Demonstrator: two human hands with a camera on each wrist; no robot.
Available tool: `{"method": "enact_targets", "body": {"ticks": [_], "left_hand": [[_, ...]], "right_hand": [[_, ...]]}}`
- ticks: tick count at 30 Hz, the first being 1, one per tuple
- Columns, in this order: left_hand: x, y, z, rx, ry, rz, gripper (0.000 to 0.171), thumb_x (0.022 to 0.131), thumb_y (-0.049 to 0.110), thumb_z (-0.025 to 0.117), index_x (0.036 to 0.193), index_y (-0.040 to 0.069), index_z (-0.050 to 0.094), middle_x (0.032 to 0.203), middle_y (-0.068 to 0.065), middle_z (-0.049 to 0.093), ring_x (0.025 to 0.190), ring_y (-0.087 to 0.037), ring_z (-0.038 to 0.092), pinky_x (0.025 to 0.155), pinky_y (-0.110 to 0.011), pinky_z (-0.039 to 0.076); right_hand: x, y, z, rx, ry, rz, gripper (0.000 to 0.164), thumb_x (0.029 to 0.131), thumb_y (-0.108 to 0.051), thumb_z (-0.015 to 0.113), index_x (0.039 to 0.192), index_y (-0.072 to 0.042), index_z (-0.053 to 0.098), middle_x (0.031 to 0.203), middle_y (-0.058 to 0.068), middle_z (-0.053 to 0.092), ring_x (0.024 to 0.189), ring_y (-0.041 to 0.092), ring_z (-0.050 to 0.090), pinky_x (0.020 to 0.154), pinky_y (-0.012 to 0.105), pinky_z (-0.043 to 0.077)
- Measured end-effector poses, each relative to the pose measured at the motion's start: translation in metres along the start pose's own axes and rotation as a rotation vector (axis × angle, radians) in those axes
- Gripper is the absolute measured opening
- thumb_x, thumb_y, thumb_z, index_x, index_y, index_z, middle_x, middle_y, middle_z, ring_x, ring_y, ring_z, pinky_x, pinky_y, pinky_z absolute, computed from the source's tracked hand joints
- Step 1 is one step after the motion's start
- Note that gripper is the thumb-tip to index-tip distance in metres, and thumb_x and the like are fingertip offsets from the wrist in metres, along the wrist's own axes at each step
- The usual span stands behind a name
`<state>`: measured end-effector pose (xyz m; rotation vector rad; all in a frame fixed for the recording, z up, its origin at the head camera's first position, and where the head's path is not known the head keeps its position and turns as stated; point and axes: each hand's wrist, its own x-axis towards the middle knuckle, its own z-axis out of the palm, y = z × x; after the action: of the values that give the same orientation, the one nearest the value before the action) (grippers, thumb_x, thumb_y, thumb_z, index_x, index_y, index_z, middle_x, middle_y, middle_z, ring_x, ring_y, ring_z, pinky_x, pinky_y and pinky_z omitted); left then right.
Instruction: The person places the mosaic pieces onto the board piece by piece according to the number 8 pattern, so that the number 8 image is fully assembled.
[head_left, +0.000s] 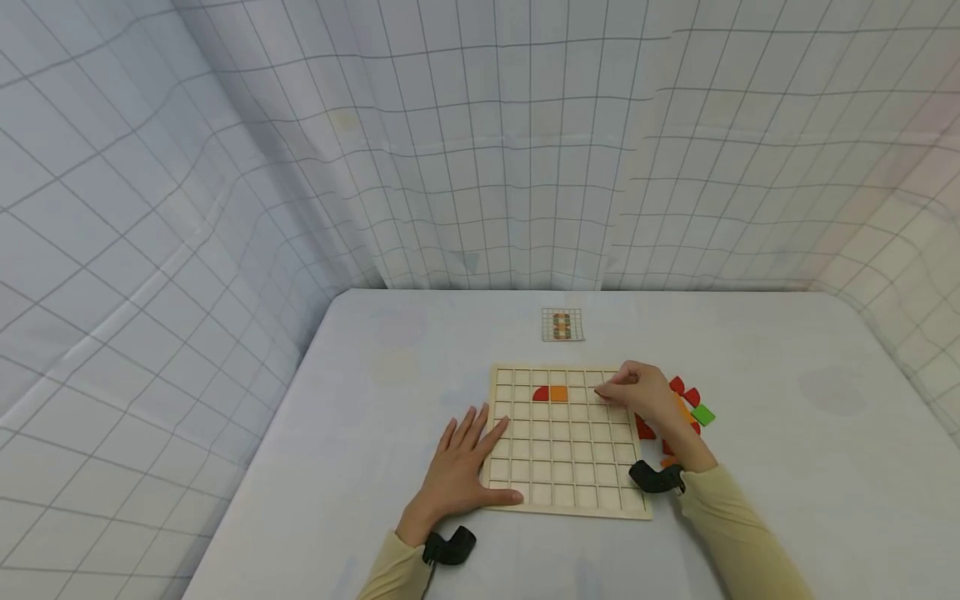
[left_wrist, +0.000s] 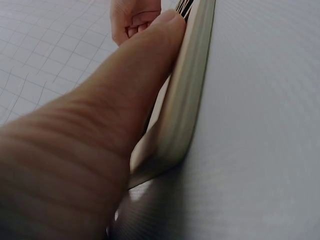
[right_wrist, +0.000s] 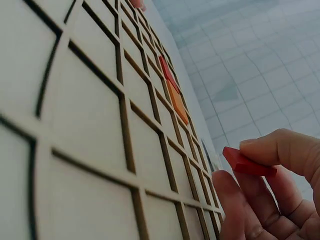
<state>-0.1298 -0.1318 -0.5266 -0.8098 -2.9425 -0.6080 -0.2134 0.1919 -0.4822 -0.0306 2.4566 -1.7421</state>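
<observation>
A pale wooden grid board (head_left: 561, 508) lies on the white table, with a red quarter-circle tile (head_left: 541, 394) and an orange square tile (head_left: 558, 393) side by side in its second row. My left hand (head_left: 457, 467) rests on the board's left edge, fingers spread and thumb along the near corner; the left wrist view shows that thumb (left_wrist: 135, 65) lying on the rim. Over the upper right cells, my right hand (head_left: 645, 394) pinches a red tile (right_wrist: 247, 164) between thumb and fingers, just above the board. The held tile's full outline is partly covered by the fingers.
Right of the board lies a loose pile of red, orange and green tiles, partly behind the right forearm; a green tile (head_left: 703, 415) sits at its outer side. A small pattern card (head_left: 562, 325) with a coloured grid lies beyond the board. Grid-patterned curtains (head_left: 510, 167) surround the table.
</observation>
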Motion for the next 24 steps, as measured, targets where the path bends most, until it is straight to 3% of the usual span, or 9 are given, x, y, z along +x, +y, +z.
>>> {"method": "enact_targets", "body": {"ticks": [7, 11, 20, 24], "left_hand": [[0.000, 0.001, 0.000, -0.011, 0.004, -0.003, 0.106, 0.070, 0.081, 0.055, 0.153, 0.022, 0.023, 0.157, -0.011, 0.010, 0.143, -0.029, 0.005, 0.111, -0.050, 0.004], [0.000, 0.002, -0.001, -0.006, -0.016, -0.017, 0.106, 0.070, 0.080, 0.056, 0.153, 0.023, 0.022, 0.158, -0.010, 0.009, 0.143, -0.027, 0.004, 0.112, -0.048, 0.002], [0.000, 0.003, -0.004, 0.006, -0.029, -0.022, 0.106, 0.071, 0.079, 0.057, 0.153, 0.024, 0.021, 0.158, -0.010, 0.008, 0.143, -0.026, 0.003, 0.112, -0.047, 0.002], [0.000, 0.003, -0.005, 0.004, -0.025, -0.018, 0.105, 0.071, 0.077, 0.059, 0.153, 0.023, 0.022, 0.157, -0.010, 0.009, 0.143, -0.027, 0.004, 0.112, -0.048, 0.003]], "right_hand": [[0.003, -0.006, 0.026, -0.015, -0.007, -0.075, 0.021, 0.084, -0.014, 0.074, 0.091, 0.002, 0.064, 0.084, 0.010, 0.068, 0.075, 0.020, 0.064, 0.065, 0.028, 0.050], [0.004, -0.006, 0.036, -0.017, -0.017, -0.058, 0.018, 0.087, -0.010, 0.071, 0.096, 0.003, 0.063, 0.086, 0.012, 0.066, 0.072, 0.022, 0.066, 0.063, 0.029, 0.054], [0.004, -0.003, 0.048, -0.225, 0.111, -0.131, 0.013, 0.082, -0.014, 0.075, 0.083, -0.004, 0.068, 0.076, 0.004, 0.066, 0.071, 0.021, 0.060, 0.064, 0.035, 0.048], [0.003, -0.006, 0.049, -0.271, 0.136, -0.117, 0.015, 0.080, -0.016, 0.077, 0.076, -0.004, 0.068, 0.073, 0.004, 0.065, 0.068, 0.021, 0.058, 0.061, 0.035, 0.047]]}}
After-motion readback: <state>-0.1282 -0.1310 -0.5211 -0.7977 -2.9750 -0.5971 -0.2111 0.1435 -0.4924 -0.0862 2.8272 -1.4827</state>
